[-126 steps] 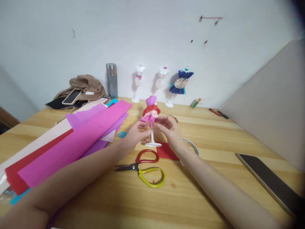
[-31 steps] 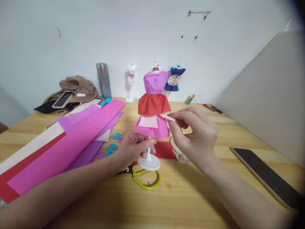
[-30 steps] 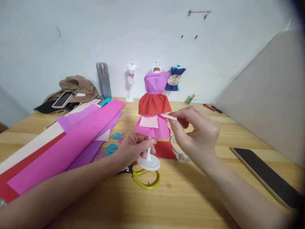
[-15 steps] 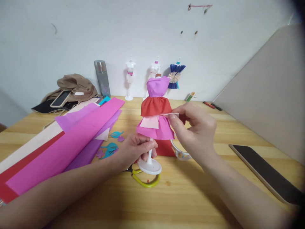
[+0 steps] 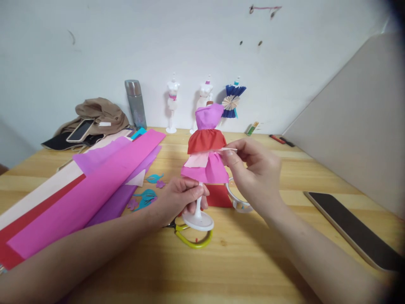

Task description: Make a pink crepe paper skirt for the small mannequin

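Strip point(image 5: 229, 149) thin, may tear or slip if right hand point(image 5: 255, 171) tugs; doll stand point(image 5: 198, 219) may tip, left hand point(image 5: 180, 197) fingers closed only round pole; right fingers pinch strip at waist of dress point(image 5: 207, 141); dress layered: purple top, red frill, pink skirt; stands upright over desk point(image 5: 247, 261), scissors point(image 5: 193, 246) beneath base.

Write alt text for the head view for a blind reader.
A left hand grips the stem of a small mannequin in a purple, red and pink paper dress; the right hand pinches a pale strip at its waist. Coloured paper sheets lie alongside.
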Action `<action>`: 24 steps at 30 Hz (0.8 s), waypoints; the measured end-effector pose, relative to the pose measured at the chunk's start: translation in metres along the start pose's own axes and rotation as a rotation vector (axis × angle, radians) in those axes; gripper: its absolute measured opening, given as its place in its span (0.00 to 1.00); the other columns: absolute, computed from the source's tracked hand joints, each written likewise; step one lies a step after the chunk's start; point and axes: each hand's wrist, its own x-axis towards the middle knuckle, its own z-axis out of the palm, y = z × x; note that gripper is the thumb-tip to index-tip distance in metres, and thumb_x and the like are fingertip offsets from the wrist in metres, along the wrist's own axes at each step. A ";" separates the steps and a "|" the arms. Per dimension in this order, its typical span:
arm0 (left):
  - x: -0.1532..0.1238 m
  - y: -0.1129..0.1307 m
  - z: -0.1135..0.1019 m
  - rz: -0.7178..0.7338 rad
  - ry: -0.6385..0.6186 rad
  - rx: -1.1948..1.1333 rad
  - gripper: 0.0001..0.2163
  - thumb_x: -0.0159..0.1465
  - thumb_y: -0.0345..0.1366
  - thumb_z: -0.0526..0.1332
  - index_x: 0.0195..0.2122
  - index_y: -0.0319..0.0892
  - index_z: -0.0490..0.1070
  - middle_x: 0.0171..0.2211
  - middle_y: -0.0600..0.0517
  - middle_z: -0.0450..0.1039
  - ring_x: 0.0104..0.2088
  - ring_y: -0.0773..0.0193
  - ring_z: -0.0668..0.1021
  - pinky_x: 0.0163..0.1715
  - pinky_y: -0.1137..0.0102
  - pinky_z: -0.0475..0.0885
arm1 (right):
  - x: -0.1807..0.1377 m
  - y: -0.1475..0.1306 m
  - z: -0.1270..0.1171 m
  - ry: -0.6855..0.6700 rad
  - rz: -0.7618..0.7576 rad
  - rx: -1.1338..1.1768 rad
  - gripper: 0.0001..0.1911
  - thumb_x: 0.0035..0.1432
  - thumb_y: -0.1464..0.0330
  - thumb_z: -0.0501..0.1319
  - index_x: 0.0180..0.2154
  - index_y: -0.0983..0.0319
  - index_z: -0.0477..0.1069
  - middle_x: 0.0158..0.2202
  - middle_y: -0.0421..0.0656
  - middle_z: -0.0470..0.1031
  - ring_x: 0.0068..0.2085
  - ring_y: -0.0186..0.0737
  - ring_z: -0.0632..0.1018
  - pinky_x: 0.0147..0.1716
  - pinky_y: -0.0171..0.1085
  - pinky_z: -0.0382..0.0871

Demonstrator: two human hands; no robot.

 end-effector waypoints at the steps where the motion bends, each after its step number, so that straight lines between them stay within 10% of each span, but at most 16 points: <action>1: 0.000 0.000 0.000 0.003 0.009 0.012 0.20 0.57 0.52 0.67 0.32 0.36 0.76 0.23 0.52 0.75 0.15 0.77 0.65 0.13 0.79 0.56 | 0.001 -0.001 -0.001 -0.002 -0.051 -0.051 0.08 0.59 0.74 0.63 0.30 0.57 0.69 0.22 0.37 0.72 0.21 0.35 0.71 0.20 0.36 0.65; 15: -0.002 0.005 0.000 0.008 0.051 0.161 0.21 0.59 0.54 0.64 0.24 0.37 0.74 0.13 0.57 0.62 0.13 0.76 0.61 0.14 0.77 0.53 | 0.000 0.009 0.000 0.071 -0.448 -0.454 0.06 0.62 0.75 0.59 0.34 0.58 0.68 0.26 0.41 0.74 0.25 0.37 0.73 0.25 0.36 0.65; 24: -0.002 0.006 0.001 -0.006 0.073 0.147 0.21 0.58 0.54 0.64 0.24 0.37 0.74 0.13 0.57 0.62 0.13 0.75 0.61 0.14 0.76 0.53 | 0.000 0.007 0.002 -0.017 -0.401 -0.385 0.07 0.63 0.73 0.59 0.31 0.59 0.70 0.26 0.42 0.74 0.26 0.37 0.74 0.24 0.37 0.64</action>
